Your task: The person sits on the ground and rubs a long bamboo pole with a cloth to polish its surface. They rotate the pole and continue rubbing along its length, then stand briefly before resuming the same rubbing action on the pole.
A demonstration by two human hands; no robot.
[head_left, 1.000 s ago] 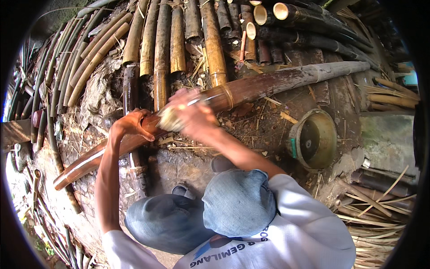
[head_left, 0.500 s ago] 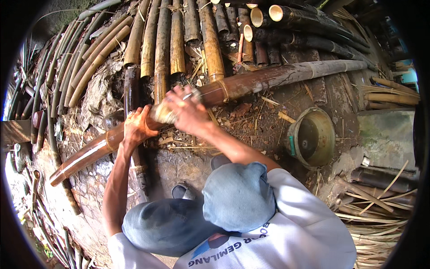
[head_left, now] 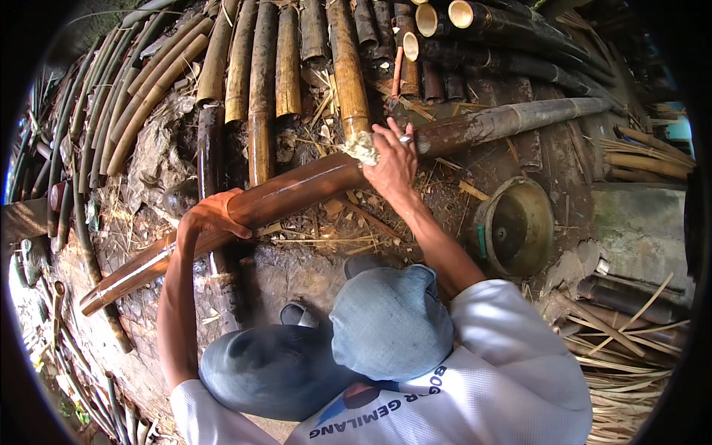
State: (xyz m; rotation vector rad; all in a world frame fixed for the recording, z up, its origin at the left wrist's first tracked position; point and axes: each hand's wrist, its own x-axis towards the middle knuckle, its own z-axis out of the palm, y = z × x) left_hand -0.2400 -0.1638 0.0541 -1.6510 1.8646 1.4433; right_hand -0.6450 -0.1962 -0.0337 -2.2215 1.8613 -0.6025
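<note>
A long, wet, brown bamboo pole (head_left: 304, 188) lies slantwise before me, from the lower left to the upper right, paler at its far right end. My left hand (head_left: 213, 214) is wrapped over its left part, thumb on the near side. Farther right along the pole, my right hand (head_left: 393, 165) presses a pale, shaggy wad of fibre (head_left: 361, 147) against the surface. The fingers of that hand reach over the top of the pole, and a ring shows on one. The palm side is hidden.
Cut bamboo poles (head_left: 261, 89) lie side by side beyond the pole, with dark hollow ones (head_left: 512, 63) at upper right. A round basin (head_left: 517, 226) holding water stands right of my right forearm. Thin bamboo strips (head_left: 630, 400) are heaped at lower right; chips litter the ground.
My right hand has slid right along the pole with the wad. My left hand has shifted slightly left and down, its wrist now more bent, and the pole has turned a little.
</note>
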